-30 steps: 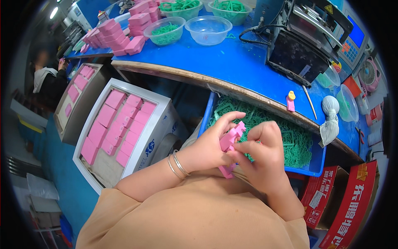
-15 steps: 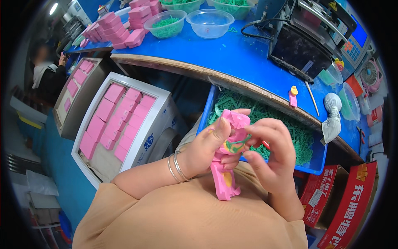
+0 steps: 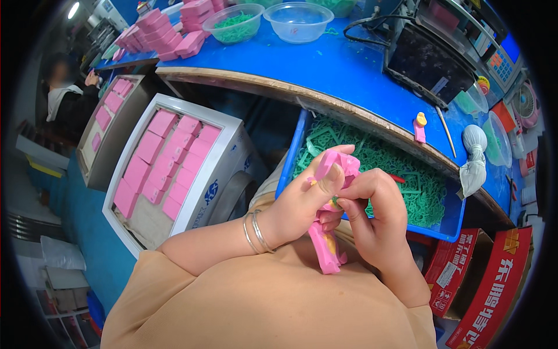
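Over my lap, my left hand (image 3: 308, 200) is closed around a floppy pink rubbery mold (image 3: 326, 247). Its upper end curls open above my thumb, and the lower end hangs down with a yellow patch on it. My right hand (image 3: 378, 209) is closed in a pinch at the mold's middle, where a small green piece (image 3: 335, 202) shows at the fingertips. Fingers hide most of that spot. Behind both hands sits a blue bin (image 3: 453, 224) holding a tangle of green strips (image 3: 372, 151). A red stick-like thing (image 3: 397, 178) lies on the strips.
Across the blue workbench (image 3: 325, 75) stand stacked pink blocks (image 3: 160, 35), plastic bowls (image 3: 298, 23) and a black machine (image 3: 430, 64). A small pink-and-yellow piece (image 3: 419, 128), a stick (image 3: 446, 131) and a tied bag (image 3: 474, 157) lie at right. Trays of pink blocks (image 3: 165, 151) and a person (image 3: 70, 104) are left.
My right fingers have closed in on the mold, covering most of the green and yellow seen before. The mold's upper end has folded open wider. The whole view has shifted slightly.
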A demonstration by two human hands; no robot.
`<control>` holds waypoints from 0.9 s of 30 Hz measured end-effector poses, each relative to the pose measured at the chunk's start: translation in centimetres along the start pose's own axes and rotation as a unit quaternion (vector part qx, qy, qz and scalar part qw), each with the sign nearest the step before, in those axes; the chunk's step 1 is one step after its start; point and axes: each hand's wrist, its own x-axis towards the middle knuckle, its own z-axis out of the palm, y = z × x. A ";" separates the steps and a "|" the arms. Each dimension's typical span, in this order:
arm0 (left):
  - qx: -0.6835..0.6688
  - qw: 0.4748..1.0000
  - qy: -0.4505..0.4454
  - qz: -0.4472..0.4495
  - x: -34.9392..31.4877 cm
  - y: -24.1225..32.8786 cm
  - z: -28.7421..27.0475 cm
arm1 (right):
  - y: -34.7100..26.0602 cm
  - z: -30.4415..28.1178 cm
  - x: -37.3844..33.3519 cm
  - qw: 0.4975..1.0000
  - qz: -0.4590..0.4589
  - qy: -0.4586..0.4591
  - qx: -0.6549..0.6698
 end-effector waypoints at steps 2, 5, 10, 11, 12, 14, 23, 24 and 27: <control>-0.007 1.000 0.001 0.001 0.0 -0.1 0.0 | 0.0 0.1 0.0 1.000 -0.004 0.002 0.004; -0.011 1.000 0.004 0.008 -0.1 -0.2 -0.1 | 0.2 0.3 -0.2 1.000 -0.010 0.008 0.012; -0.044 0.998 -0.022 -0.033 -0.3 0.1 -0.6 | 0.4 0.6 -0.8 0.999 0.026 0.029 0.038; -0.032 0.999 -0.002 -0.008 -0.1 0.0 -0.3 | 0.0 0.8 -0.7 0.996 0.049 0.043 0.067; -0.020 0.999 0.017 0.018 0.0 -0.1 -0.1 | -0.3 1.0 -0.6 0.991 0.071 0.058 0.096; -0.031 0.999 0.015 0.015 -0.1 0.2 -0.1 | -0.4 1.2 -0.7 0.982 0.106 0.088 0.126; 0.029 0.998 0.014 0.046 0.0 -0.3 -0.3 | 0.4 -0.2 -0.3 0.998 -0.061 0.010 -0.021; 0.061 0.993 0.032 0.091 0.2 -0.5 -0.2 | 0.2 -0.2 -0.3 0.997 -0.074 0.014 -0.025; 0.075 0.994 0.018 0.079 0.0 -0.4 -0.2 | -0.2 -0.4 -0.6 0.996 -0.077 0.031 -0.007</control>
